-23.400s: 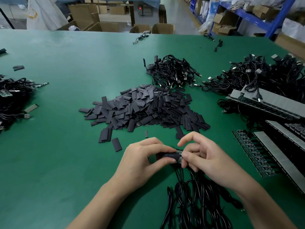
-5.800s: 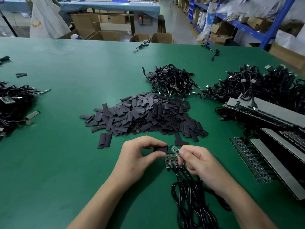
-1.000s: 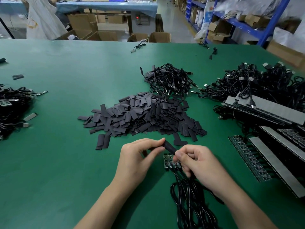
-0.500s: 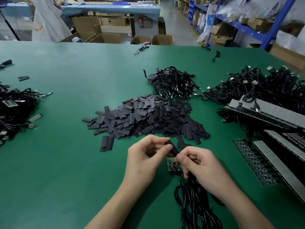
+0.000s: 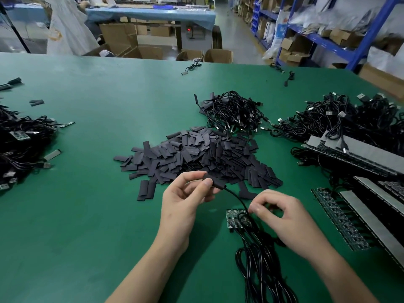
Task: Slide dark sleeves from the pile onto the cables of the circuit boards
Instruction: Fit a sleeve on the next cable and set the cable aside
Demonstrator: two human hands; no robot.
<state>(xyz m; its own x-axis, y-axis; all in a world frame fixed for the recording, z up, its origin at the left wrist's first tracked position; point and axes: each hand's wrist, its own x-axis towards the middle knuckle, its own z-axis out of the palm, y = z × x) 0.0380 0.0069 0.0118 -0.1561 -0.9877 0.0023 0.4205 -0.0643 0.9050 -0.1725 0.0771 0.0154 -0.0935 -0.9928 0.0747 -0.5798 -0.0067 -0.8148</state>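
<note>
Weight is no worry: the sleeve (image 5: 216, 183) looks light, thin and floppy, likely a bit slick, and is best pinched flat near its end. It sits threaded on the limp black cable (image 5: 235, 196), pinched between thumb and forefinger of the left hand (image 5: 185, 204), whose fingers (image 5: 193, 174) are closed on it. Down to the right of those fingers, the right hand (image 5: 284, 217) seems to pinch the cable, its fingers narrow, just above the circuit boards (image 5: 235, 218) on the bench (image 5: 87, 215). The pile (image 5: 196, 154) lies just beyond the left fingers.
</note>
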